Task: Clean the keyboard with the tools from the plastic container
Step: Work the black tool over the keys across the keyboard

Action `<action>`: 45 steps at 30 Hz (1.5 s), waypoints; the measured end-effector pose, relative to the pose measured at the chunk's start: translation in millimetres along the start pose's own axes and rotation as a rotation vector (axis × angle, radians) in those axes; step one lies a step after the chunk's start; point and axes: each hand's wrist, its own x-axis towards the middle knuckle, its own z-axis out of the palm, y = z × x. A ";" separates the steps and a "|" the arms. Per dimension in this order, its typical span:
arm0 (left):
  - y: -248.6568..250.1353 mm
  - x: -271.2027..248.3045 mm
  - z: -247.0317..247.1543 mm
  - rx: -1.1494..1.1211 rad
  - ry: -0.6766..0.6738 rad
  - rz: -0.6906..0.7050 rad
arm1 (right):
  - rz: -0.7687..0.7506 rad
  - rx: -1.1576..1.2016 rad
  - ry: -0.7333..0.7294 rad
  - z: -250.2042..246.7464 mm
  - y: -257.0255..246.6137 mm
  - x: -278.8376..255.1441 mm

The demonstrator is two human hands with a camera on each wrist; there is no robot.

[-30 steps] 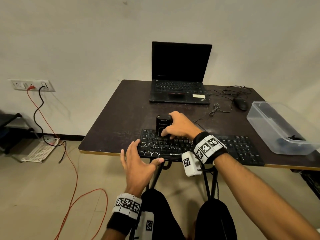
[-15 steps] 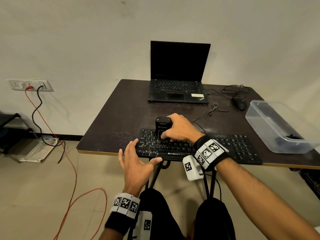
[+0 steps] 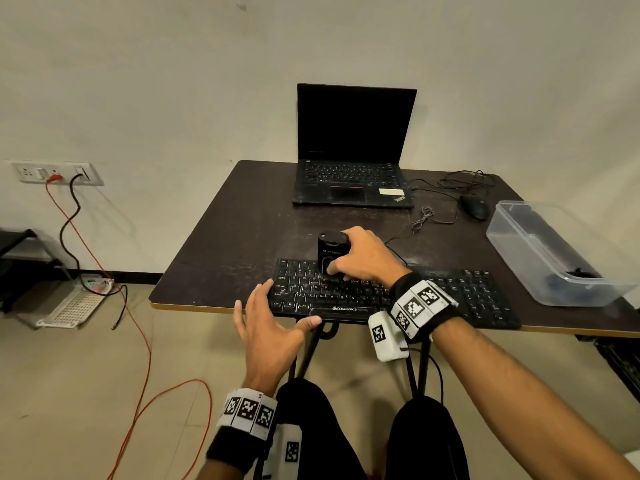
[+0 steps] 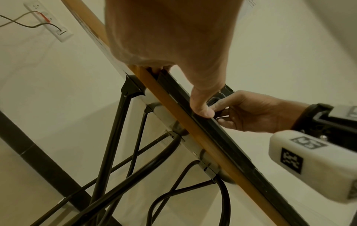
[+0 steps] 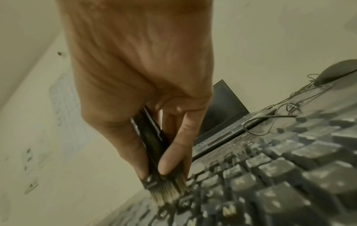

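Note:
A black keyboard (image 3: 478, 299) lies along the table's front edge. My right hand (image 3: 367, 258) grips a black brush (image 3: 329, 249) upright over the upper-left keys. In the right wrist view the brush (image 5: 152, 142) has its pale bristles (image 5: 168, 191) pressed onto the dusty keyboard (image 5: 280, 175). My left hand (image 3: 270, 327) rests at the keyboard's front-left corner with its fingers straight and spread. In the left wrist view its thumb (image 4: 201, 107) presses on the keyboard's front edge (image 4: 222, 134). A clear plastic container (image 3: 512, 237) stands at the table's right, with dark items inside.
A black laptop (image 3: 353, 174) stands open at the back of the dark table (image 3: 242, 230). A wired mouse (image 3: 474, 206) and loose cables (image 3: 429, 216) lie between the laptop and the container. Red and black cords (image 3: 138, 341) run from a wall socket across the floor at the left.

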 end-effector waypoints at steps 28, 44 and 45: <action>0.3 -2.9 2.3 0.000 0.013 -0.009 | 0.081 0.142 -0.059 -19.0 34.1 -0.1; 0.3 -1.8 1.0 0.008 0.010 -0.027 | 0.123 0.201 -0.070 -27.2 46.6 1.3; 0.9 -1.8 0.7 0.009 0.008 -0.029 | 0.139 0.197 -0.033 -29.1 46.5 0.2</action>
